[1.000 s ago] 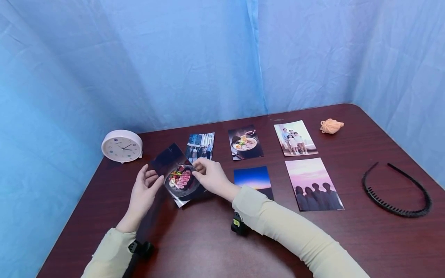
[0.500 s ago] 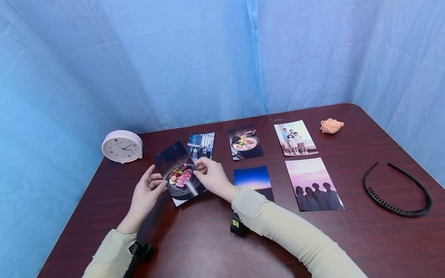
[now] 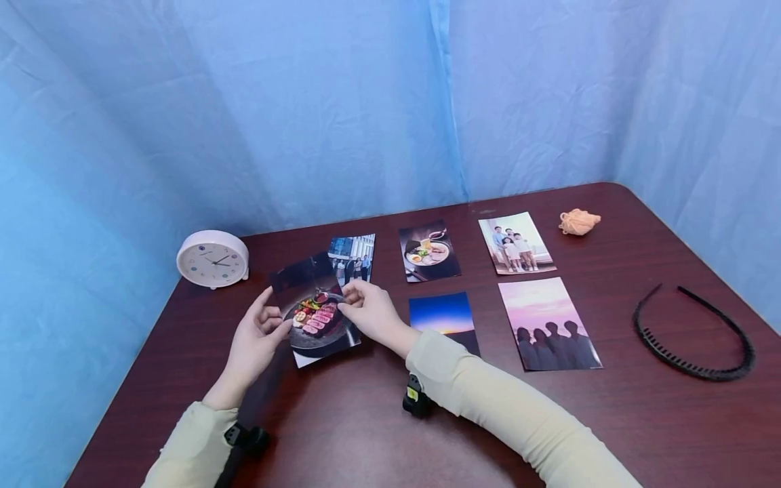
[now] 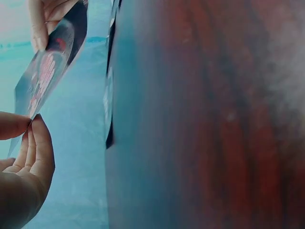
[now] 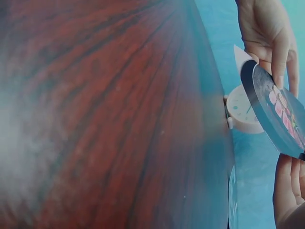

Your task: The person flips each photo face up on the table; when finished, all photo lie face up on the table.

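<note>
A photo of sliced steak on a dark plate is held up over the left part of the table, tilted and slightly bowed. My left hand pinches its left edge between thumb and fingertips, as the left wrist view also shows. On the opposite edge, my right hand pinches it the same way. A white corner sticks out from behind the bottom of the steak photo. Just beyond lies a photo of people before a building, partly covered by the held photo in the head view.
Right of the hands lie a ramen photo, a sunset photo partly behind the right wrist, a family photo and a silhouettes photo. A white clock stands back left. Peach yarn and a black headband are at right.
The steak photo has turned more upright and shifted slightly, with both hands keeping their hold. Other things on the table stay in place.
</note>
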Demonstrator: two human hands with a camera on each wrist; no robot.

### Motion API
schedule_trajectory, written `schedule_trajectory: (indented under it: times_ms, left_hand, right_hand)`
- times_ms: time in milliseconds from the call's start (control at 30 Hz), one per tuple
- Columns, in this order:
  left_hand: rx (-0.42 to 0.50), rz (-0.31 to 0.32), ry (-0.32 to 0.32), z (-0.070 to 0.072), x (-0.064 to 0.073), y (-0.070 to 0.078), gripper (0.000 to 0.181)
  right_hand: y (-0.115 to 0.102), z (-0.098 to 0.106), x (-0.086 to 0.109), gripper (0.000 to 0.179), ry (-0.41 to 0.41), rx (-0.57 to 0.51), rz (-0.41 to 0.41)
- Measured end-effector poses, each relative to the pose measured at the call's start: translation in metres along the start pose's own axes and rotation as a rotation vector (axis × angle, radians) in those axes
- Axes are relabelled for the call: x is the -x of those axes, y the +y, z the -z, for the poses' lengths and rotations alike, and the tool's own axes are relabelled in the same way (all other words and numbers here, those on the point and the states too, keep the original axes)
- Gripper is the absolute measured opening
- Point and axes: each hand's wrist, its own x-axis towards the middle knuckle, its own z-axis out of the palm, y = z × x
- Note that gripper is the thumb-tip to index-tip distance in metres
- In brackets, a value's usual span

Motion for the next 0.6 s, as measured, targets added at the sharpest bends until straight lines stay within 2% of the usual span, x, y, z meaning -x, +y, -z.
schedule_trajectory:
  times_ms: [200, 367, 600]
  left_hand:
    - [-0.017, -0.048, -0.016, 0.008, -0.003, -0.001, 0.064]
    - [-0.056, -0.036, -0.052, 0.012, -0.003, -0.001, 0.061]
    - [-0.070, 0.015, -0.148, 0.017, -0.005, -0.004, 0.062]
  right_hand:
    - [-0.003, -0.004, 0.000, 0.021, -0.049, -0.198, -0.168]
    - [-0.002, -0.007, 0.000, 0.020, -0.056, -0.265, -0.212]
    - [0.002, -0.008, 0.001, 0.020, -0.081, -0.323, -0.273]
